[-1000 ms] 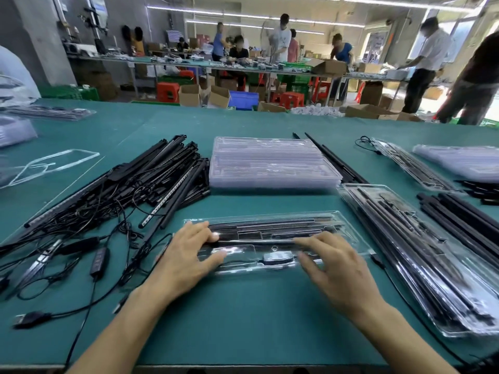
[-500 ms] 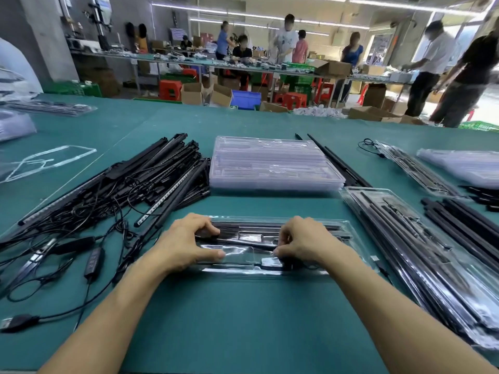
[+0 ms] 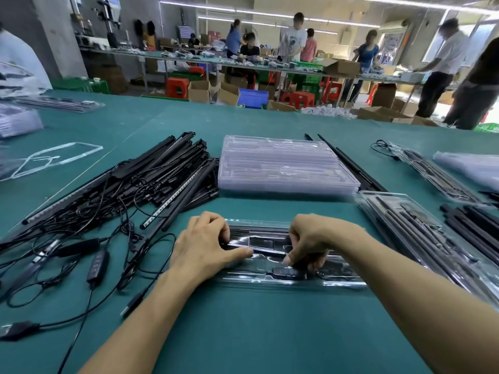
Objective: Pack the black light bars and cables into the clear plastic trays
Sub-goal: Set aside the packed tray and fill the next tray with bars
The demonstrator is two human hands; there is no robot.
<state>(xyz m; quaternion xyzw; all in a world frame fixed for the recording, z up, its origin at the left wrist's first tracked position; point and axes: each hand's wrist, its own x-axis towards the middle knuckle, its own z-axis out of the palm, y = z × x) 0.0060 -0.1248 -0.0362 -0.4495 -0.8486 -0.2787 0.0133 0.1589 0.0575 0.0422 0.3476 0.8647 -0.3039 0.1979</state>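
Left hand (image 3: 205,247) curls over the glossy clear tray (image 3: 270,282), near centre on the green table (image 3: 256,333), thumb flat along it; right hand (image 3: 310,241), knuckles bent, pinches black cable (image 3: 334,273) inside; matte light bars (image 3: 172,174) heap left.

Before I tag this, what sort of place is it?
Likely a factory packing floor: stacked clear trays beside a heap of black light bars on a green table, cardboard boxes by workbenches behind.
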